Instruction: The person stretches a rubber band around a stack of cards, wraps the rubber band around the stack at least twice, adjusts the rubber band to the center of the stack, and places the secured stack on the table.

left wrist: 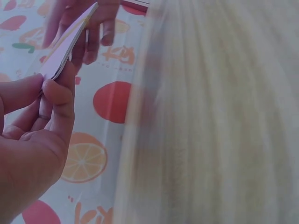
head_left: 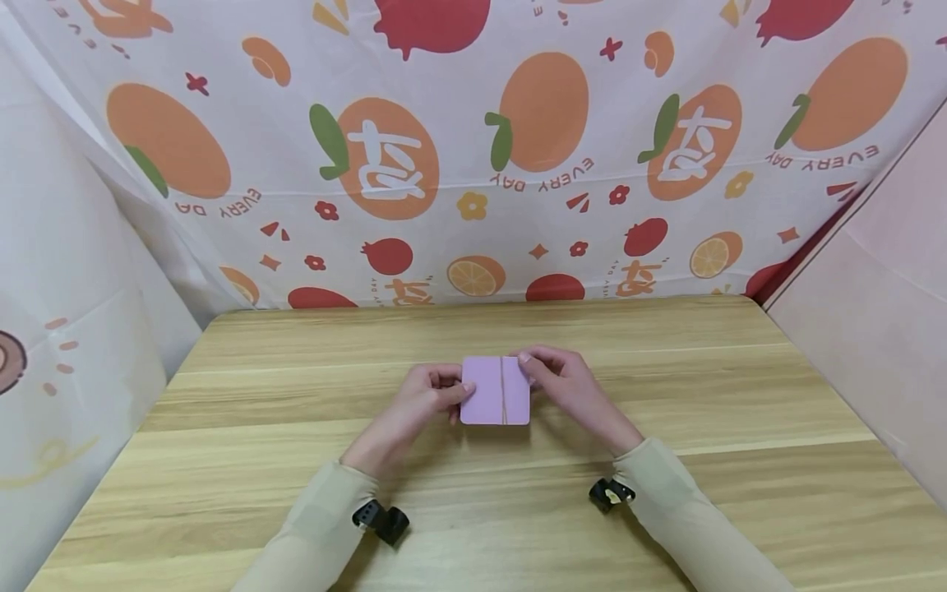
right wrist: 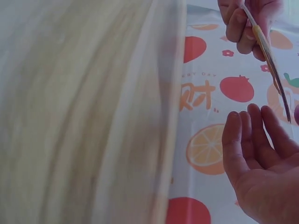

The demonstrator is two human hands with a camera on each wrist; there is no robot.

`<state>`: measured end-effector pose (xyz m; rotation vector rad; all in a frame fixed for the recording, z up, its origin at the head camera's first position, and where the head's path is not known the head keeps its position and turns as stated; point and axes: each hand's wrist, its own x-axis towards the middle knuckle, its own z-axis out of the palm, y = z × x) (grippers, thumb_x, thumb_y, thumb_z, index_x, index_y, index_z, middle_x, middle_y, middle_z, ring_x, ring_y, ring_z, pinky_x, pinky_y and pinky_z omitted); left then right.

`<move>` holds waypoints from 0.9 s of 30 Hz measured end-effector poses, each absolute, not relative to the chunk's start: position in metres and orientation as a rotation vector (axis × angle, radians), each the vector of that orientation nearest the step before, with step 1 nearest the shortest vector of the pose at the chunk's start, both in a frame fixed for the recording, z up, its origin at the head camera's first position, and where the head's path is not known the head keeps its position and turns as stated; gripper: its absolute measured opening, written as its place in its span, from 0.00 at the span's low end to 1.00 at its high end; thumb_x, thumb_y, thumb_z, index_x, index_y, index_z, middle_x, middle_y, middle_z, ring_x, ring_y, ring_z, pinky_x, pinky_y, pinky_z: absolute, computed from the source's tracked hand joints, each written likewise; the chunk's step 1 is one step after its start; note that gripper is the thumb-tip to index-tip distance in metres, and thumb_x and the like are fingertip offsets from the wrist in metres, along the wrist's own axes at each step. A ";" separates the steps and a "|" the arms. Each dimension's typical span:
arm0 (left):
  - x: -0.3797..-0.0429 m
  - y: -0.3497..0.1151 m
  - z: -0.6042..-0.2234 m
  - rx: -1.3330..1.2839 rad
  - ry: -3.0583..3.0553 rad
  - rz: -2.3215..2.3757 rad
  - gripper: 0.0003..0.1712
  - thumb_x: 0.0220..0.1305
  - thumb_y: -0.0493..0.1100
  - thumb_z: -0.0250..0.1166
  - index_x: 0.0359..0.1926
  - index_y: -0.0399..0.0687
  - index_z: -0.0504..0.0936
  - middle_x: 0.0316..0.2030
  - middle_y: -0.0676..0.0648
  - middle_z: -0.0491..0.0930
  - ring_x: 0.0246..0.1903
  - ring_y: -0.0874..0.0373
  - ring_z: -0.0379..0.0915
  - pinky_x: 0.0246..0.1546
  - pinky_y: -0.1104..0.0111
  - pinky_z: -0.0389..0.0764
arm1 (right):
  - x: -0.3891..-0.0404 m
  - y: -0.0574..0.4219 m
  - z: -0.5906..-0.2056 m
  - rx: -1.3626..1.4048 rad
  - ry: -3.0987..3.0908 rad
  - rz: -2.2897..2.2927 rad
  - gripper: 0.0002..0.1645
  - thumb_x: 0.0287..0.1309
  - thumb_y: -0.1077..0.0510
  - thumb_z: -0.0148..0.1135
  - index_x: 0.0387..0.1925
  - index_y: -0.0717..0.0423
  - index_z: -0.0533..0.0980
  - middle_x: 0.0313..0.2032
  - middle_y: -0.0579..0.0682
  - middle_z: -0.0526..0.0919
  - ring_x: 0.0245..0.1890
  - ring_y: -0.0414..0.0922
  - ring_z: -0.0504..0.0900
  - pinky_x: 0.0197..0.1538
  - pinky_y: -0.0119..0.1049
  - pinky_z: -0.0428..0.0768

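So the left hand (head_left: 429, 396) is pinching a flat lilac square card stack (head_left: 491, 392) mid-frame; straight-fingered right hand (head_left: 565, 377) is sitting at its upper-right corner.

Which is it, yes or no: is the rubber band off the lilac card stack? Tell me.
No: in the head view, the rubber band runs across the lilac card stack edge to edge.

A pale yellow-brown, wood-grained tabletop (head_left: 755, 386) with rounded far corners spreads across the lower head view. Its grain runs left to right in lighter and darker bands.
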<state>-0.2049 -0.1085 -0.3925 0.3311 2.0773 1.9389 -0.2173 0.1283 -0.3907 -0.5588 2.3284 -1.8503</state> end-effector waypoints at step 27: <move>-0.207 -0.115 -0.377 0.132 2.141 2.069 0.06 0.66 0.34 0.61 0.35 0.31 0.79 0.24 0.47 0.74 0.23 0.57 0.68 0.29 0.66 0.73 | -0.210 0.113 -0.401 -0.470 2.182 -1.667 0.16 0.58 0.54 0.69 0.43 0.62 0.83 0.35 0.59 0.83 0.36 0.50 0.77 0.41 0.41 0.78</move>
